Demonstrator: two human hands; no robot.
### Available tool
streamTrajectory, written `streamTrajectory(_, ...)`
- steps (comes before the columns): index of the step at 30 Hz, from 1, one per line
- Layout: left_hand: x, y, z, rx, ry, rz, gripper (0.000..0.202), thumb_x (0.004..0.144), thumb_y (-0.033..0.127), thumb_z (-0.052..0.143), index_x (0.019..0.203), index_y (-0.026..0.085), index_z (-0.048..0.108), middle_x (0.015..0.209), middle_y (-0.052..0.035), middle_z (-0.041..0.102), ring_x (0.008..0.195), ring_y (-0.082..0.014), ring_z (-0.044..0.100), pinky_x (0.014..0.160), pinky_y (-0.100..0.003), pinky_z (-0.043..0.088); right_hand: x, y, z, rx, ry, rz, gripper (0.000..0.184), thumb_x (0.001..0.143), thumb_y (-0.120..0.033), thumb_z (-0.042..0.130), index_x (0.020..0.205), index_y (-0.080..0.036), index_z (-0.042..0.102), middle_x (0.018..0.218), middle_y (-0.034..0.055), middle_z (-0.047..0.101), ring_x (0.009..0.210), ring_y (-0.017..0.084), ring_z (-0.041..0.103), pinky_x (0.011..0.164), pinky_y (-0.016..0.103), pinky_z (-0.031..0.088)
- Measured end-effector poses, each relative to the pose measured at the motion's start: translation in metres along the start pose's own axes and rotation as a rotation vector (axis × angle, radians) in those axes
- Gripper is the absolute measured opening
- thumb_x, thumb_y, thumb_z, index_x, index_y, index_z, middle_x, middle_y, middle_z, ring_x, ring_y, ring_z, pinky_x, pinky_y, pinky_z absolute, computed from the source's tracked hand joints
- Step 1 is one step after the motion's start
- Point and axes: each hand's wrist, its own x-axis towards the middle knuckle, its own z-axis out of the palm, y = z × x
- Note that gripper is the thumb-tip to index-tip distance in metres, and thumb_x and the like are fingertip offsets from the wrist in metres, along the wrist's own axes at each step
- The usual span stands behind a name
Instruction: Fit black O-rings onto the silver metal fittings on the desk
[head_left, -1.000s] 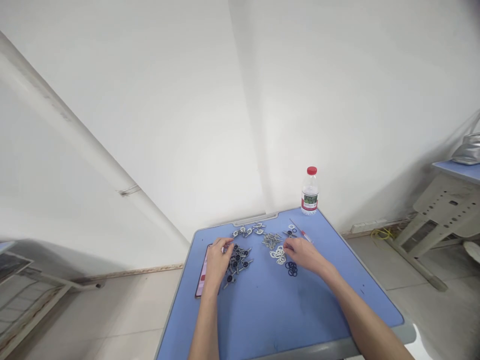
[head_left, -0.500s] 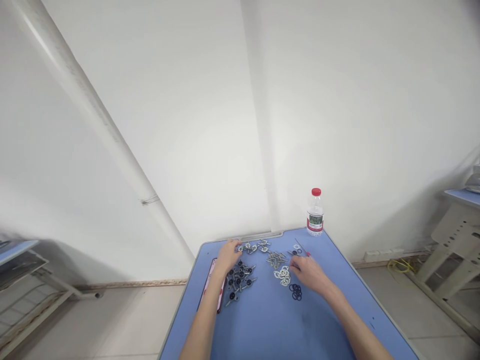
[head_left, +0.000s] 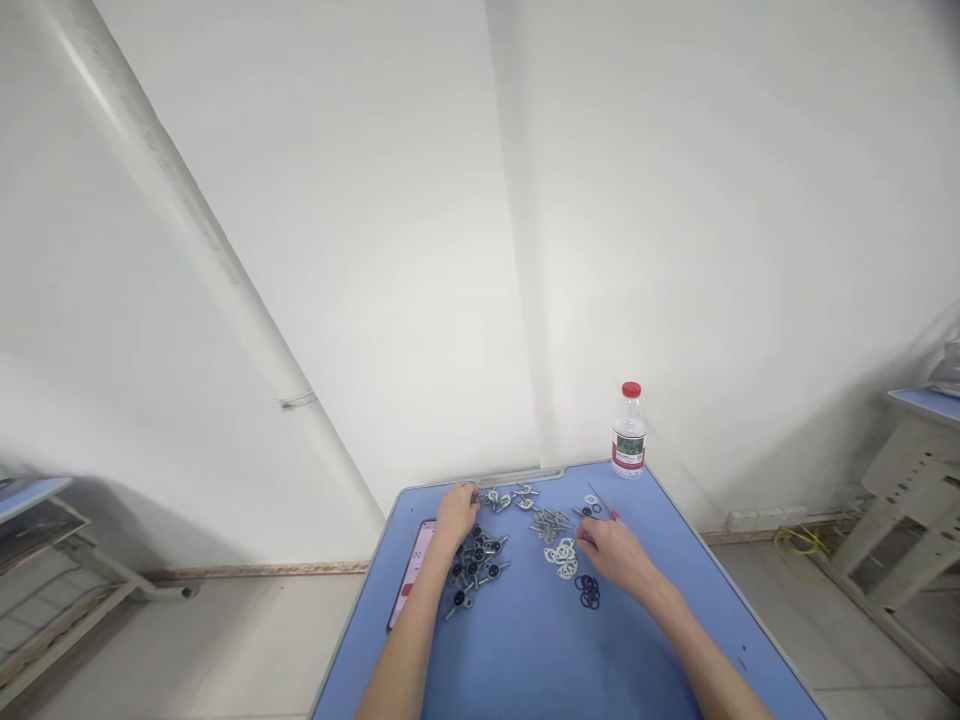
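Note:
My left hand [head_left: 456, 515] is at the far left of the table, its fingers curled together beside a row of small metal parts with pale gaskets [head_left: 504, 500]; whatever is in the fingertips is hidden. Below it lies a heap of metal parts with round black caps [head_left: 478, 553], partly covered by my left wrist. My right hand [head_left: 613, 553] is closed, fingertips pinched just right of the pale oval gaskets [head_left: 562, 558]; I cannot make out what they hold. Black rubber rings [head_left: 588, 590] lie below that hand. Bolts [head_left: 549, 524] are piled between my hands.
A phone [head_left: 414, 570] lies under my left forearm on the blue table [head_left: 517, 650]. Past my right hand are a screwdriver [head_left: 615, 516], a loose gasket [head_left: 591, 499] and a black-capped part [head_left: 586, 511]. A red-capped bottle [head_left: 628, 440] stands at the back right corner, near the wall.
The view has shifted slightly. Both hands stay almost in place, with my left fingers drawn in a little more beside the metal parts. The piles look unchanged.

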Motion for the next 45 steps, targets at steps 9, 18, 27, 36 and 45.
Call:
streamTrajectory(9,-0.035,0.025,-0.035,-0.302,0.055,0.197,0.021,0.082,0.016,0.052,0.100,0.020,0.061,0.101,-0.0036,0.062,0.091,-0.0167,0.059,0.088,-0.032,0.045,0.000,0.002,0.001,0.018,0.033,-0.020,0.017,0.089,-0.021,0.047,0.084,-0.020,0.064,0.078,0.0027,0.070,0.077,0.018,0.064,0.076,0.029,0.038)
streamTrajectory(18,-0.093,0.065,-0.021,-0.676,-0.245,0.353,0.017,0.084,0.020,0.052,0.100,0.022,0.059,0.101,-0.0036,0.058,0.093,-0.0169,0.056,0.085,-0.030,0.047,-0.003,-0.004,-0.009,0.256,0.099,-0.086,0.026,0.095,-0.029,0.037,0.081,-0.020,0.056,0.068,-0.0012,0.061,0.065,0.015,0.058,0.064,0.027,0.039)
streamTrajectory(27,-0.114,0.070,0.020,-0.480,-0.319,0.457,0.022,0.084,0.013,0.051,0.101,0.023,0.059,0.106,-0.0040,0.055,0.096,-0.0177,0.055,0.088,-0.032,0.044,-0.009,-0.010,-0.019,0.671,0.152,0.006,0.037,0.096,-0.045,0.023,0.079,-0.021,0.046,0.056,-0.0033,0.057,0.053,0.015,0.051,0.061,0.028,0.042)
streamTrajectory(36,-0.116,0.069,0.026,-0.449,-0.327,0.447,0.022,0.081,0.011,0.052,0.098,0.023,0.059,0.103,-0.0017,0.054,0.094,-0.0170,0.054,0.085,-0.029,0.045,-0.009,-0.019,-0.004,0.790,0.042,-0.105,0.041,0.095,-0.054,0.030,0.072,-0.023,0.042,0.058,-0.0029,0.053,0.058,0.016,0.049,0.058,0.028,0.039)
streamTrajectory(45,-0.118,0.068,0.028,-0.468,-0.321,0.346,0.023,0.078,0.018,0.060,0.100,0.022,0.056,0.102,-0.0013,0.055,0.091,-0.0182,0.054,0.082,-0.030,0.045,-0.020,-0.038,-0.007,0.885,-0.085,-0.119,0.033,0.096,-0.048,0.035,0.081,-0.022,0.049,0.074,-0.0009,0.058,0.055,0.012,0.046,0.052,0.026,0.039)
